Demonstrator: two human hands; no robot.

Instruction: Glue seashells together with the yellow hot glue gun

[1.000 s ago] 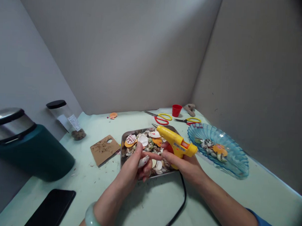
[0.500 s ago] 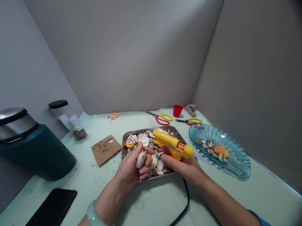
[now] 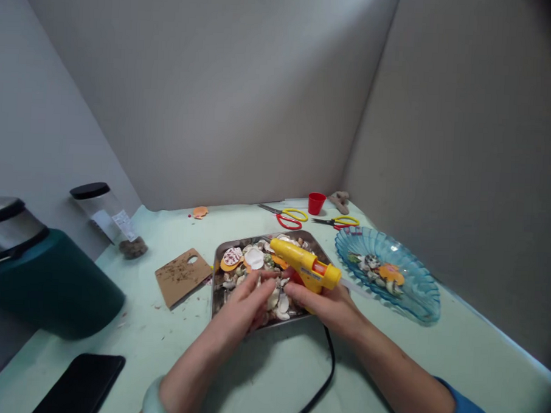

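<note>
My right hand (image 3: 319, 300) grips a yellow hot glue gun (image 3: 300, 260) by its handle, with the nozzle pointing left over the tray. A black cord (image 3: 325, 379) runs down from the gun. My left hand (image 3: 251, 300) is bent over the front of the metal tray (image 3: 216, 277), its back towards me and its fingertips pointing right, close to my right hand. What my left fingers hold, if anything, is hidden. Seashells (image 3: 255, 258) fill the tray, among them a red-and-white patterned shell (image 3: 232, 256).
On the right stands a blue fluted dish (image 3: 417, 298) with shells and an orange piece. Red-and-yellow-handled scissors (image 3: 289, 222) and a red cup (image 3: 316, 203) lie behind the tray. Leftward are a brown board (image 3: 181, 278), a jar (image 3: 113, 221), a green bottle (image 3: 62, 282) and a black phone-like slab (image 3: 80, 383).
My left hand has turned over, so the white red-spotted shell it held is out of sight. The glue gun stays over the tray. The whole view has shifted slightly.
</note>
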